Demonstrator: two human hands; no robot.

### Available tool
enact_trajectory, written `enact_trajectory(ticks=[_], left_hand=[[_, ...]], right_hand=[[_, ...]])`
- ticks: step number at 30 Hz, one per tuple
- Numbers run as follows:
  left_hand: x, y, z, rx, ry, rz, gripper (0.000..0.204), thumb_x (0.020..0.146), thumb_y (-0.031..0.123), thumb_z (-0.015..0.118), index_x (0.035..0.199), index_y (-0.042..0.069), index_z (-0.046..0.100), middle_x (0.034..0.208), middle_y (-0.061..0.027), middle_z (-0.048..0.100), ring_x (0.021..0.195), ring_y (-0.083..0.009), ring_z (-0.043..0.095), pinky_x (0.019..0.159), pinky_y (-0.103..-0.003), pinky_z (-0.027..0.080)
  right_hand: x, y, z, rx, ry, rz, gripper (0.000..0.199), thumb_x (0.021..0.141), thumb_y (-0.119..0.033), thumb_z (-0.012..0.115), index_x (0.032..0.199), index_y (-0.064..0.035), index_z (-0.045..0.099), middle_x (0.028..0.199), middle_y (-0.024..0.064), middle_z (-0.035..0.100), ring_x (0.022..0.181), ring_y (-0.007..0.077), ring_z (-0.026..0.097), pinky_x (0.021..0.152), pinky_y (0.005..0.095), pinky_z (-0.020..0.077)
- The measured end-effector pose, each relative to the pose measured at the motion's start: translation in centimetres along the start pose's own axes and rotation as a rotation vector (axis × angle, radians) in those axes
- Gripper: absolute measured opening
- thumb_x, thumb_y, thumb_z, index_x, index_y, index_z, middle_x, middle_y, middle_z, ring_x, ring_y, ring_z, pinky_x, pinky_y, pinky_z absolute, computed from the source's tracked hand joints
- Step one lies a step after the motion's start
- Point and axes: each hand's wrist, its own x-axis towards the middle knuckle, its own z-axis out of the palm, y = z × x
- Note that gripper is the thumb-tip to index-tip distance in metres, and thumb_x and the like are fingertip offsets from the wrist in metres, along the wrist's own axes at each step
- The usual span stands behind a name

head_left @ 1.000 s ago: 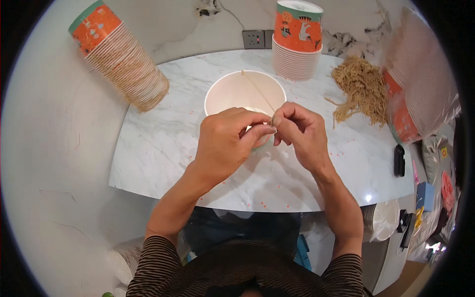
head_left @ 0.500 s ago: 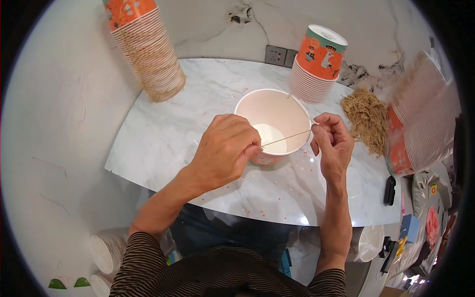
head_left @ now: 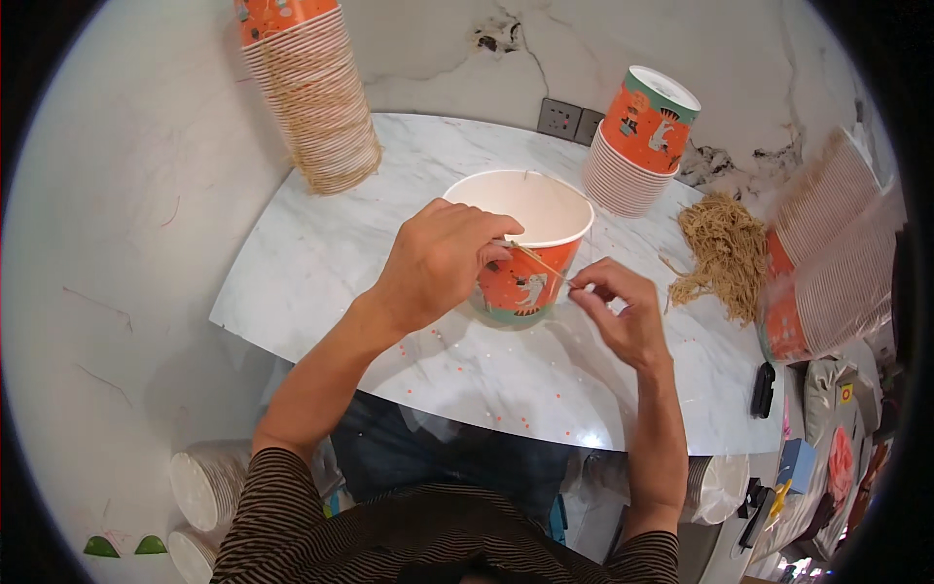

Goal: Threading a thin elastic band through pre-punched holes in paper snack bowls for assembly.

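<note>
One string (head_left: 542, 264) now slanted outside the near rim of the paper bucket (head_left: 525, 289), midway along the counter (head_left: 292, 263), no longer spanning its mouth, seemingly shifting work outward; left hand (head_left: 438, 255) and right hand (head_left: 623, 310) fingers pinched it closely.

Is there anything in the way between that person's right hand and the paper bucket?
Nothing visible blocks it. The right hand is just beside the bucket; only the thin string, pinched by both it and the left hand, crosses the bucket's front.
</note>
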Motion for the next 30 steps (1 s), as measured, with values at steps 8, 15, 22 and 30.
enact_trajectory(ticks=[8, 15, 22, 30], left_hand=[[0.0, -1.7, -1.9, -0.273, 0.004, -0.291, 0.018, 0.085, -0.003, 0.075, 0.102, 0.003, 0.075, 0.087, -0.0112, 0.072, 0.076, -0.0238, 0.071, 0.065, -0.032, 0.057], [-1.3, -2.9, -4.6, -0.361, 0.035, -0.437, 0.016, 0.091, -0.009, 0.068, 0.103, -0.001, 0.077, 0.090, -0.0066, 0.072, 0.074, -0.0107, 0.069, 0.067, -0.026, 0.058], [-4.8, -8.5, -6.8, -0.620, 0.412, -0.623, 0.027, 0.102, 0.011, 0.067, 0.126, -0.001, 0.065, 0.110, -0.0101, 0.071, 0.102, -0.0154, 0.067, 0.089, -0.028, 0.054], [-14.0, -14.9, -4.2, -0.141, 0.348, -0.795, 0.025, 0.098, 0.012, 0.070, 0.119, 0.002, 0.060, 0.099, -0.0120, 0.069, 0.090, -0.0249, 0.069, 0.078, -0.036, 0.054]], right_hand=[[-0.6, -0.2, 4.8, -0.405, -0.194, -0.119, 0.063, 0.077, -0.026, 0.090, 0.127, -0.0115, 0.054, 0.115, 0.0082, 0.065, 0.091, 0.0307, 0.070, 0.068, 0.0417, 0.0566], [1.0, 0.1, 6.6, -0.559, -0.071, -0.330, 0.058, 0.076, -0.020, 0.088, 0.123, -0.0077, 0.056, 0.108, 0.0096, 0.067, 0.091, 0.0311, 0.068, 0.070, 0.0405, 0.0543], [8.6, -4.1, 5.8, -0.347, -0.038, -0.389, 0.039, 0.085, -0.003, 0.077, 0.119, -0.0040, 0.058, 0.095, 0.0109, 0.062, 0.078, 0.0250, 0.063, 0.069, 0.0355, 0.0538], [30.3, -17.8, 5.2, 0.691, 0.314, -0.111, 0.033, 0.109, -0.033, 0.056, 0.121, -0.0058, 0.068, 0.097, -0.0034, 0.067, 0.079, 0.0059, 0.059, 0.075, 0.0251, 0.0515]])
